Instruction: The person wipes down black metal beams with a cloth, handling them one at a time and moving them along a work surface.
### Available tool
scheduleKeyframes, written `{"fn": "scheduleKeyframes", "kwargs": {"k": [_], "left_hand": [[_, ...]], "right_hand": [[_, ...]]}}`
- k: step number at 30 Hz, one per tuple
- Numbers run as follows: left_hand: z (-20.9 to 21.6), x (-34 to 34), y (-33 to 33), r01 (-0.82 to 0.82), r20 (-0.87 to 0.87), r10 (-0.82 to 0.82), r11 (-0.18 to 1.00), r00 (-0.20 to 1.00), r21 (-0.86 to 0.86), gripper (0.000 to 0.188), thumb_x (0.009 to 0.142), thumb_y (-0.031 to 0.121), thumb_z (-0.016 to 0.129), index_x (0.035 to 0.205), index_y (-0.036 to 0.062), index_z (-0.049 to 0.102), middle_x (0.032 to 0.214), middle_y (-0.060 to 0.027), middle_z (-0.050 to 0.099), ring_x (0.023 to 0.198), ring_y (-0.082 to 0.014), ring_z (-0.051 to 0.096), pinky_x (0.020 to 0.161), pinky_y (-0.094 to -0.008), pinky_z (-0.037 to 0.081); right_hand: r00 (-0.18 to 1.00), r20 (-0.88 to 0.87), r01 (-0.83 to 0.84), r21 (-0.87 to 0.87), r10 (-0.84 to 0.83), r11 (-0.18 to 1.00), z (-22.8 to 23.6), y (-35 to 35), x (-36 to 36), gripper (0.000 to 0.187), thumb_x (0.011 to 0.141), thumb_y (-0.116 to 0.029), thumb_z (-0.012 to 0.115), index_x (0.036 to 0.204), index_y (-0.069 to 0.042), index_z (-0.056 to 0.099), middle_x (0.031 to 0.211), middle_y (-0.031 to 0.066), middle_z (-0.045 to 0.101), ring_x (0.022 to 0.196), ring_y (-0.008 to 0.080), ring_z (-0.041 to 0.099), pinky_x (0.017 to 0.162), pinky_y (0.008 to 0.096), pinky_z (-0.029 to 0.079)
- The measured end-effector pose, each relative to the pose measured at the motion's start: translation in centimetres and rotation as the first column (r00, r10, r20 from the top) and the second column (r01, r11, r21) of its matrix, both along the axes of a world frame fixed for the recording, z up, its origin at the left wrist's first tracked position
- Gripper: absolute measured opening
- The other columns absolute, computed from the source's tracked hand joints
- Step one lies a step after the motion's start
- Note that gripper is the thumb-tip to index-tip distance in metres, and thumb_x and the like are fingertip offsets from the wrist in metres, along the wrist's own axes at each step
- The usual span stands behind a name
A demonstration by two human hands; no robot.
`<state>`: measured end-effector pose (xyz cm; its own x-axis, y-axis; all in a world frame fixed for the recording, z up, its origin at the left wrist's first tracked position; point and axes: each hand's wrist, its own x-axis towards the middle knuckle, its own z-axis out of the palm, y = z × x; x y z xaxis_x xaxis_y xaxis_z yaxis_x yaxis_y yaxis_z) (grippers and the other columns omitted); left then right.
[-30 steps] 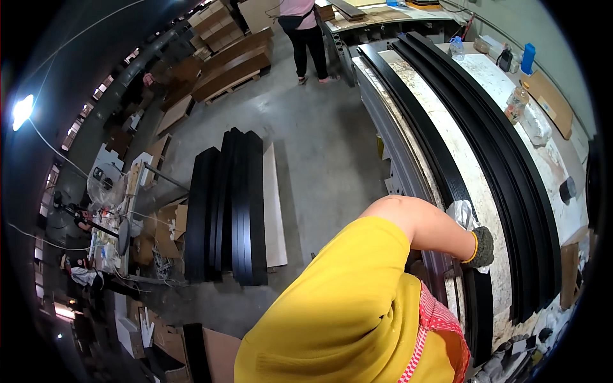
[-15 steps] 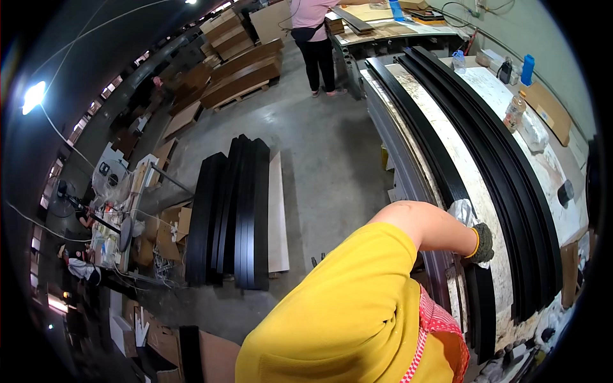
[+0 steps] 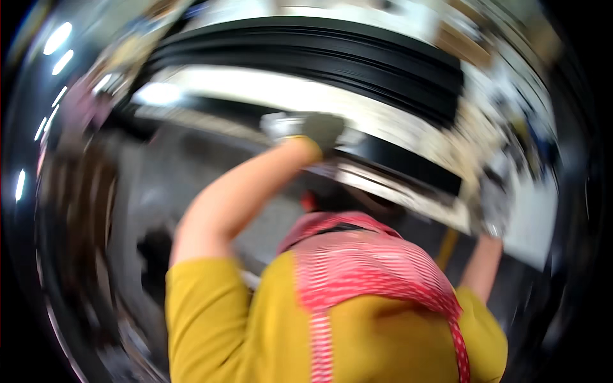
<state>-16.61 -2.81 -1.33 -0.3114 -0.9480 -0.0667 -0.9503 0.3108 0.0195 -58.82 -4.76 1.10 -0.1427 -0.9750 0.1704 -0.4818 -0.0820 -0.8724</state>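
Observation:
My left hand (image 3: 324, 131), in a dark grey-green glove with a yellow cuff, is closed over a crumpled white cloth (image 3: 281, 126). It rests on a long black plank (image 3: 408, 164) along the near edge of the worktable (image 3: 377, 110). The cloth pokes out on both sides of the glove. Over at the right, beyond the plank's end, my right hand (image 3: 493, 214) is smeared by motion; its fingers cannot be made out, and neither can anything in them. Several black grooved strips (image 3: 306, 54) lie side by side farther back on the table.
A brown cardboard box (image 3: 461, 45) sits past the strips' right end. Blurred clutter (image 3: 511, 121) and a pale flat panel (image 3: 531, 214) are at the right. A person in pink (image 3: 89, 105) stands at the far left, near brown stacked boards (image 3: 83, 198).
My view has swung to the right, so the table now runs across the picture. My right arm has come into sight. The left hand stays on the plank with the cloth.

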Motion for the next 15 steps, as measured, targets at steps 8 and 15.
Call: {"fn": "scheduleKeyframes", "kwargs": {"k": [8,15], "left_hand": [[3.6,-3.0,-2.1,-0.043,0.245,-0.03,0.957,0.969,0.286,0.066,0.074,0.045,0.079,0.121,0.0091,0.049,0.112,-0.0208,0.062,0.094,-0.0409,0.065,0.08,-0.0495,0.053],[4.2,-3.4,-2.1,-0.086,0.296,-0.013,0.945,0.955,0.317,0.066,0.075,0.039,0.079,0.124,0.0084,0.049,0.119,-0.0195,0.06,0.101,-0.0389,0.064,0.084,-0.0483,0.053]], "right_hand": [[1.0,-0.019,-0.002,0.314,0.008,0.949,-0.3,3.2,-5.4,0.046,0.085,-0.014,0.071,0.128,-0.006,0.057,0.102,0.0056,0.064,0.061,0.0076,0.054,0.051,0.0241,0.046],[0.983,0.126,-0.172,0.378,0.133,0.91,-0.5,2.5,-4.5,0.049,0.085,-0.013,0.07,0.132,-0.007,0.057,0.107,0.0049,0.066,0.07,0.0079,0.058,0.06,0.0238,0.05]]}}
